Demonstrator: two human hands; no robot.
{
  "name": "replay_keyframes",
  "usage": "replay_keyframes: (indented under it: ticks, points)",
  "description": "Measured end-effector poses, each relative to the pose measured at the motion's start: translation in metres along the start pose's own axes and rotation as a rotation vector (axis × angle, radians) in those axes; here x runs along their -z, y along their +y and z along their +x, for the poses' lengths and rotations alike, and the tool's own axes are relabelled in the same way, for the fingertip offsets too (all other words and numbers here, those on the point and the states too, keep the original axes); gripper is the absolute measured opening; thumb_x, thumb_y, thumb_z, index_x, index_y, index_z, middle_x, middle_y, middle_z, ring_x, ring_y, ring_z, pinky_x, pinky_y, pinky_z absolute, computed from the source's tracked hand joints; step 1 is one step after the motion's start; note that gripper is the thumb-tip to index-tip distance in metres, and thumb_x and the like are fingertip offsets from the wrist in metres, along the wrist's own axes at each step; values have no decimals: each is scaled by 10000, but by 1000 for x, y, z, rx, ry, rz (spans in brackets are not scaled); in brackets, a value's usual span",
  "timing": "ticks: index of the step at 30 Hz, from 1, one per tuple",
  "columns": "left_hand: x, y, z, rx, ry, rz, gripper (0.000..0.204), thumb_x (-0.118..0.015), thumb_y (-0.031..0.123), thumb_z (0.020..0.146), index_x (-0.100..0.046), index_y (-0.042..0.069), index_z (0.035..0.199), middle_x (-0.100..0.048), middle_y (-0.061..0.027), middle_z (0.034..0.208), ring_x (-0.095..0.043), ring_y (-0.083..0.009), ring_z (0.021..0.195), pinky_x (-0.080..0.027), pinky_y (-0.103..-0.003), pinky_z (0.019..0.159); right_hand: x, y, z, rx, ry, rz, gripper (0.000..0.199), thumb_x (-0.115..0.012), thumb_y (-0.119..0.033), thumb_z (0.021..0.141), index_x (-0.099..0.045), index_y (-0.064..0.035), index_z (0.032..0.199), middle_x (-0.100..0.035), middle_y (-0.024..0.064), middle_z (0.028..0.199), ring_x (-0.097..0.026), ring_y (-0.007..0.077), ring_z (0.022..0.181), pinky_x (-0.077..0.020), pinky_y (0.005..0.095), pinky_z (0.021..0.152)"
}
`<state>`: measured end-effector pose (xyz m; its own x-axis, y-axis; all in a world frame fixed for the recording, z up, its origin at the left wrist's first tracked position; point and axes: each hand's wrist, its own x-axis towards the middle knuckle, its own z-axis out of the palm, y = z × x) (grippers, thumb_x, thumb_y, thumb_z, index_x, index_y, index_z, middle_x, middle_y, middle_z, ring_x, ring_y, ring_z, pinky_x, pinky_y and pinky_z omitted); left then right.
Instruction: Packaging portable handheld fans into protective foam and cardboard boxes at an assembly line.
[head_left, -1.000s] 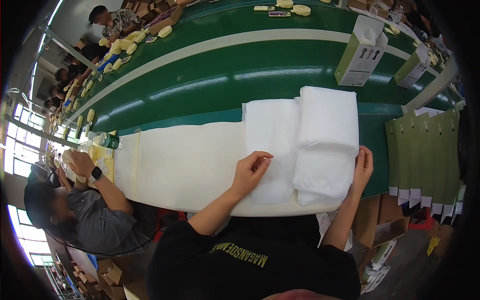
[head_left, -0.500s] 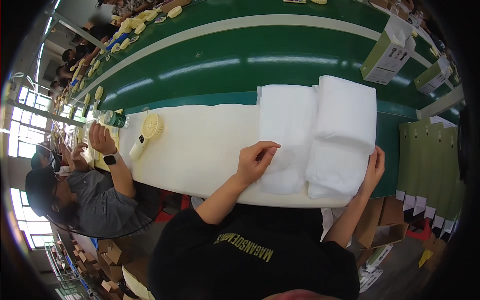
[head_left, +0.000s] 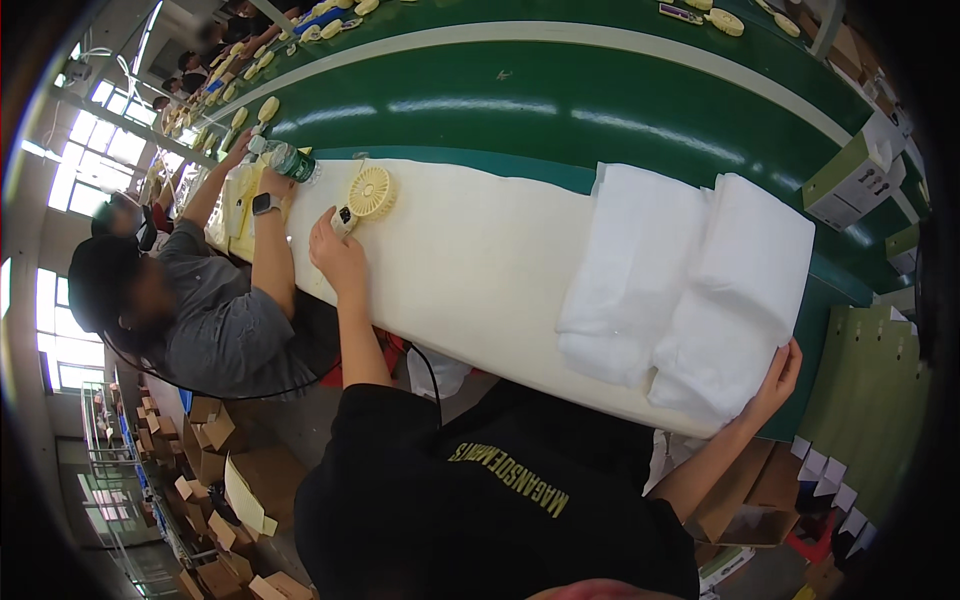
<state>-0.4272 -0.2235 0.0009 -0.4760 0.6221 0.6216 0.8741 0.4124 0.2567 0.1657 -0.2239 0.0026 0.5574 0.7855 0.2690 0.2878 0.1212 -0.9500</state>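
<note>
At the left part of the white-covered table, my left hand (head_left: 341, 258) is closed around the handle of a pale yellow handheld fan (head_left: 372, 192). The fan's round grille points away from me, and my fingers cover much of the handle. On the right lie two stacks of thin white bags or sheets, a left stack (head_left: 635, 260) and a right stack (head_left: 745, 255) that is folded over. My right hand (head_left: 778, 388) is curled at the near right edge of the right stack, pinching it; part of the fingers is hidden.
A co-worker (head_left: 235, 320) sits at my left, hands by a clear bottle (head_left: 290, 162) and yellow bags (head_left: 235, 205). Beyond the white cover (head_left: 470, 240) runs a green conveyor belt (head_left: 560, 90). Green-and-white boxes (head_left: 860, 175) and green cartons (head_left: 860, 375) stand at the right.
My left hand has moved left from beside the white stacks to the fan and closed on its handle. My right hand stays at the stack's edge. The view has shifted left.
</note>
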Motion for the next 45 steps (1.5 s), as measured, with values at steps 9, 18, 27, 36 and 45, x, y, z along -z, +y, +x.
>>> replay_keyframes:
  ticks: [9,18,27,36,45]
  points:
    - [7,-97,12,-151,-433,-257,341,-491,178,931,-486,8,1227,-610,-150,1039,-584,-253,935,-471,-347,790,-5,-11,-5,86,10,-4,259,-478,-178,980,-569,27,1108,-600,91,1019,-542,149,931,-419,264,856]
    - [42,108,-24,543,-964,-1713,451,-229,422,1018,-452,60,1168,-573,-114,916,-503,-128,681,-346,-209,475,-29,-82,-71,679,-51,-42,212,-415,-44,932,-553,60,1055,-581,155,954,-549,244,870,-448,333,796]
    - [63,233,-128,300,-1401,-1990,436,-333,393,1008,-424,25,1224,-534,-120,1056,-532,-185,813,-440,-273,571,-97,-117,-92,124,-653,213,713,-547,-129,903,-126,-28,1470,-497,161,1240,-537,245,1004,-436,332,883]
    - [71,239,-129,-782,-924,-1068,174,-662,97,820,-587,53,972,-586,-73,1033,-562,-255,997,-471,-360,832,-60,-80,-84,-334,-479,995,593,-474,-366,964,-252,-5,1378,-483,88,1108,-534,148,791,-459,274,676]
    - [63,256,-108,-836,-976,-756,94,-668,113,809,-630,64,880,-609,-56,874,-582,-229,839,-470,-319,698,-40,-83,-102,-251,-606,762,717,-484,-560,905,-350,41,1273,-503,134,1065,-536,156,698,-461,284,507]
